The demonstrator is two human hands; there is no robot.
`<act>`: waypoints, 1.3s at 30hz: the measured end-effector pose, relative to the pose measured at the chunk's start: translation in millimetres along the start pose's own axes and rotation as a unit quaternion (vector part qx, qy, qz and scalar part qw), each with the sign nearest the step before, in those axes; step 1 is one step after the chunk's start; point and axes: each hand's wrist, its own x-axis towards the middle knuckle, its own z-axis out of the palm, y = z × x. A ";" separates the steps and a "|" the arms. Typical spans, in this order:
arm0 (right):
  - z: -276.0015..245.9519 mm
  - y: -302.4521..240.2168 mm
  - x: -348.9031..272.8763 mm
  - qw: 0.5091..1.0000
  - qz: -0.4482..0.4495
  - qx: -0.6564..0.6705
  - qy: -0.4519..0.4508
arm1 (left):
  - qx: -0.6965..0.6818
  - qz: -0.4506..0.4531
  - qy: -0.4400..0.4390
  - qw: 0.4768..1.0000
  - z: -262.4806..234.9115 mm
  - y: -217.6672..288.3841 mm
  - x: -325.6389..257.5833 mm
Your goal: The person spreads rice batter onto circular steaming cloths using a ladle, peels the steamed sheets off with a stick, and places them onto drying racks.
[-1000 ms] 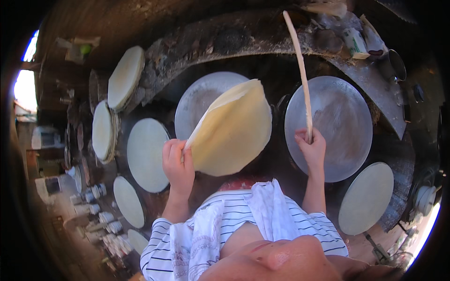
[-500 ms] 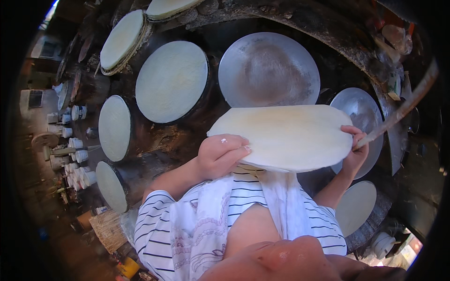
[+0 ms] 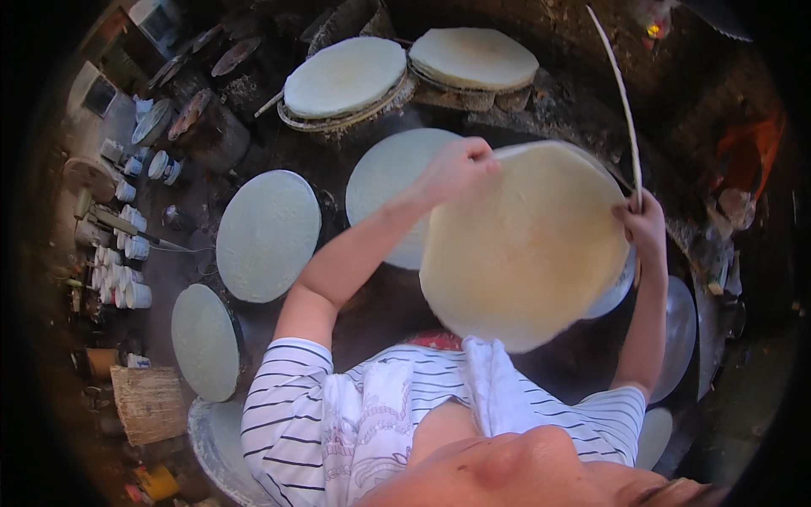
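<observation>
One pale round sheet (image 3: 525, 249), raised: the left hand (image 3: 461, 171) was closed on its upper-left edge; the right hand (image 3: 647, 223) was curled around a thin stick (image 3: 628, 103).

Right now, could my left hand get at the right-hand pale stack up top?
Probably not without letting go: your left hand seems to hold the pale sheet, though the way to the stack looks free.

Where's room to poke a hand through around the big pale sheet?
One dark gap shows between the held sheet, right forearm and striped shirt. Another separates the half-hidden pale round from its left neighbour. Far left is crowded with white tubs.
</observation>
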 end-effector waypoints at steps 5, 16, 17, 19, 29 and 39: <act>-2.4 -80.1 197.8 0.976 -0.206 0.065 0.009 | 0.232 0.350 0.201 0.885 -91.2 73.9 135.5; 199.5 74.5 440.8 0.979 -0.096 0.178 0.017 | 0.488 0.240 0.230 0.807 -126.1 -188.8 294.9; 211.1 81.6 451.5 0.983 -0.096 0.158 0.025 | 0.479 0.248 0.232 0.809 -128.0 -200.3 291.8; 208.0 123.0 453.6 0.991 -0.067 0.102 0.051 | 0.442 0.260 0.214 0.831 -102.2 -222.0 280.7; 234.6 18.0 337.4 0.998 0.015 0.055 -0.029 | 0.445 0.087 0.283 0.845 -129.0 -175.0 -53.7; 351.5 -2.5 -31.1 0.930 -0.048 0.074 -0.358 | 0.461 -0.515 0.583 0.428 -106.8 -160.0 -591.2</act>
